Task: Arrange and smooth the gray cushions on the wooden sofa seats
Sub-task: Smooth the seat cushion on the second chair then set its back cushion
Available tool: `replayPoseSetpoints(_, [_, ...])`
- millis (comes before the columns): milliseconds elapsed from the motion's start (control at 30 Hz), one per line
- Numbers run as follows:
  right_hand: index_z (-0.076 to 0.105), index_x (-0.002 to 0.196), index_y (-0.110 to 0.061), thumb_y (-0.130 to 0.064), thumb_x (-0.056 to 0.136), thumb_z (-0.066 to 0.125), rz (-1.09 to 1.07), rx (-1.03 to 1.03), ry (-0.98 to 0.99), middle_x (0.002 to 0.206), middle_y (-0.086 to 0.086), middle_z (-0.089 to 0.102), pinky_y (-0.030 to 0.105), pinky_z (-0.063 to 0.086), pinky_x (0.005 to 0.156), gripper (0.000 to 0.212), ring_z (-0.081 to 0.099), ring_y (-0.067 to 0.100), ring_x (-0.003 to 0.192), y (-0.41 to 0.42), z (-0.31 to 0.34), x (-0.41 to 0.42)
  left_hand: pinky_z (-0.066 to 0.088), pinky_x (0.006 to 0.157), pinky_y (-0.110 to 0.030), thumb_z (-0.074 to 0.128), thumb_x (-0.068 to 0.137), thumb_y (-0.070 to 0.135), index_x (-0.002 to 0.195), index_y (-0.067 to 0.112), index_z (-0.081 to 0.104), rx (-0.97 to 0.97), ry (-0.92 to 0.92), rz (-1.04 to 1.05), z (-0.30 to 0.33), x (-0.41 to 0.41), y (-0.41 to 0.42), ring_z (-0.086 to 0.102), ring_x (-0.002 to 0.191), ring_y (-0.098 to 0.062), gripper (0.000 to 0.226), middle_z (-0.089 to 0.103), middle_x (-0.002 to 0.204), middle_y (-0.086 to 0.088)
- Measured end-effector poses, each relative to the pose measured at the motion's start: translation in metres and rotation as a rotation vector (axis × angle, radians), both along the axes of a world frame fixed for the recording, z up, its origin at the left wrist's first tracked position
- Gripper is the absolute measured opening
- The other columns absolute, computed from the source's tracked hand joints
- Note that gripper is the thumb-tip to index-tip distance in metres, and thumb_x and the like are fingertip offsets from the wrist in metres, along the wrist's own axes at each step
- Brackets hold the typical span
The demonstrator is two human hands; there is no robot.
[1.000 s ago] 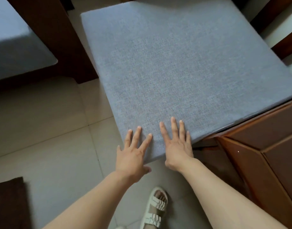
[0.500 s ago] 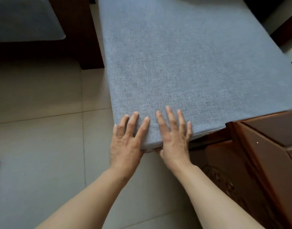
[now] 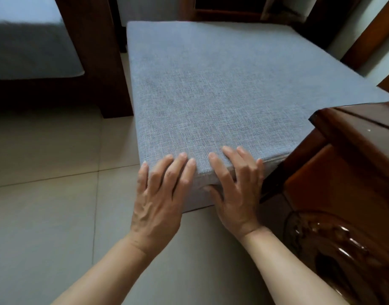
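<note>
Nearest, the left hand (image 3: 161, 194) lies flat over the near corner of the gray cushion (image 3: 211, 95), fingers straight and holding nothing. Just right of it, the right hand (image 3: 235, 190) rests its fingers on top while the thumb presses the cushion's front face; a loose clasp at most. The cushion overhangs its seat at the near left, above the tiled floor (image 3: 46, 216), and abuts the wooden armrest (image 3: 354, 150) at right. Risk: an uneven push would skew it or jam it against that armrest. A second cushion (image 3: 28, 45) sits far left.
</note>
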State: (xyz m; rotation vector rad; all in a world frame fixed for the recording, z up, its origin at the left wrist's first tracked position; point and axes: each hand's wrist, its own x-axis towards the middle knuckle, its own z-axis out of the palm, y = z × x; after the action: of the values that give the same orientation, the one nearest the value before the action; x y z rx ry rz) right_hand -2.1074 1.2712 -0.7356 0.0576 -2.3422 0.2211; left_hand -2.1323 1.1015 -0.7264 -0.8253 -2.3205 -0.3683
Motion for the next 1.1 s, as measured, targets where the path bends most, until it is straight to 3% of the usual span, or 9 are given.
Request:
replayPoseSetpoints(100, [0.041,0.135,-0.03,-0.051,0.098,0.018,-0.001,0.032,0.109,0.138,0.004,0.038,0.05,0.018,0.113,0.048,0.034,0.028,0.132,0.002,-0.012,-0.005,0.022,0.108,-0.053,0.042,0.084,0.007,0.143,0.01,0.033,0.02,0.141,0.048,-0.021,0.002,0.006,0.032,0.133,-0.029,0.059,0.033,0.144,-0.009])
replayPoseSetpoints(267, [0.033,0.142,-0.025,-0.041,0.099,0.028,0.002,0.101,0.22,0.147,0.006,0.03,0.046,0.01,0.117,0.046,0.026,0.029,0.14,0.011,-0.025,-0.004,0.002,0.115,-0.049,0.059,0.076,0.007,0.151,0.01,0.02,-0.125,0.298,0.087,-0.048,0.004,0.004,0.011,0.147,-0.023,0.084,0.013,0.159,-0.006])
replayPoseSetpoints(433, [0.02,0.148,-0.026,-0.036,0.095,0.039,-0.03,0.129,0.256,0.155,0.008,0.018,0.048,0.003,0.118,0.057,0.011,0.029,0.146,0.013,-0.041,-0.01,0.001,0.117,-0.044,0.063,0.069,0.009,0.152,0.01,0.015,-0.215,0.296,0.047,-0.064,0.004,0.002,0.003,0.148,-0.017,0.095,-0.001,0.161,-0.002])
replayPoseSetpoints(633, [0.014,0.148,-0.026,-0.04,0.095,0.041,0.001,0.146,0.251,0.157,0.005,0.005,0.053,0.007,0.117,0.062,-0.003,0.025,0.148,0.025,-0.059,-0.006,-0.003,0.117,-0.039,0.066,0.065,0.011,0.153,0.01,0.004,-0.228,0.247,0.089,-0.076,0.011,0.017,-0.004,0.148,-0.017,0.108,-0.009,0.16,-0.001])
replayPoseSetpoints(700, [0.013,0.148,-0.025,-0.04,0.09,0.049,0.016,0.118,0.231,0.158,0.006,0.002,0.054,0.008,0.117,0.07,-0.004,0.027,0.147,0.025,-0.067,-0.004,-0.002,0.117,-0.04,0.071,0.062,0.009,0.153,0.01,0.002,-0.239,0.247,0.105,-0.079,0.013,0.021,-0.004,0.147,-0.016,0.114,-0.009,0.16,0.0])
replayPoseSetpoints(800, [0.013,0.149,-0.025,-0.047,0.082,0.059,0.044,0.123,0.187,0.16,0.006,-0.004,0.055,0.007,0.117,0.084,-0.004,0.029,0.147,0.029,-0.081,-0.001,-0.003,0.116,-0.044,0.08,0.058,0.022,0.152,0.011,-0.002,-0.315,0.262,0.128,-0.089,0.014,0.029,-0.006,0.147,-0.016,0.126,-0.009,0.16,-0.001])
replayPoseSetpoints(933, [0.005,0.152,-0.029,-0.042,0.066,0.076,0.017,0.2,0.114,0.16,0.0,-0.015,0.054,0.002,0.117,0.112,-0.008,0.028,0.147,0.036,-0.101,-0.001,-0.005,0.115,-0.044,0.053,0.067,0.004,0.153,0.014,-0.002,-0.284,0.353,0.158,-0.103,0.005,0.035,-0.008,0.147,-0.014,0.102,-0.011,0.16,0.003])
replayPoseSetpoints(1000, [0.003,0.152,-0.031,-0.026,0.072,0.07,-0.038,0.206,0.141,0.16,0.001,-0.013,0.054,0.0,0.117,0.105,-0.009,0.027,0.147,0.034,-0.106,-0.006,-0.004,0.115,-0.043,0.042,0.07,0.003,0.153,0.015,0.0,-0.253,0.38,0.162,-0.107,-0.001,0.036,-0.007,0.147,-0.013,0.094,-0.01,0.16,0.005])
replayPoseSetpoints(1100, [0.014,0.146,-0.033,-0.022,0.088,0.045,-0.074,0.187,0.233,0.157,0.001,0.002,0.056,0.003,0.116,0.067,-0.009,0.024,0.147,0.033,-0.106,-0.015,-0.004,0.115,-0.044,0.038,0.076,0.003,0.153,0.015,0.002,-0.23,0.42,0.183,-0.11,-0.007,0.039,-0.006,0.147,-0.013,0.086,-0.009,0.16,0.005])
